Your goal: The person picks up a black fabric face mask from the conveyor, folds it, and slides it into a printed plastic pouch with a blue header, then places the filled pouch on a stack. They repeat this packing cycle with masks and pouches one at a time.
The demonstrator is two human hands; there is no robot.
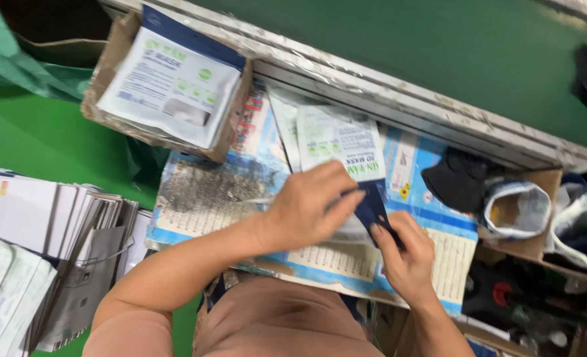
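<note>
A white mask pouch (338,142) with a dark blue end lies on a printed blue-and-white sheet (439,192) covering the work surface. My left hand (310,205) presses down on the pouch's lower part, fingers curled over it. The dark blue end (373,206) is pinched by my right hand (406,254) from below, thumb and fingers closed on its edge. Both hands touch the same pouch, close together.
A cardboard box (105,66) of matching white pouches sits at upper left. Stacked flat pouches and cards (49,225) lie at left. A black mask (457,180) and a tape roll (518,208) rest at right. A green conveyor belt (439,46) runs behind a metal rail.
</note>
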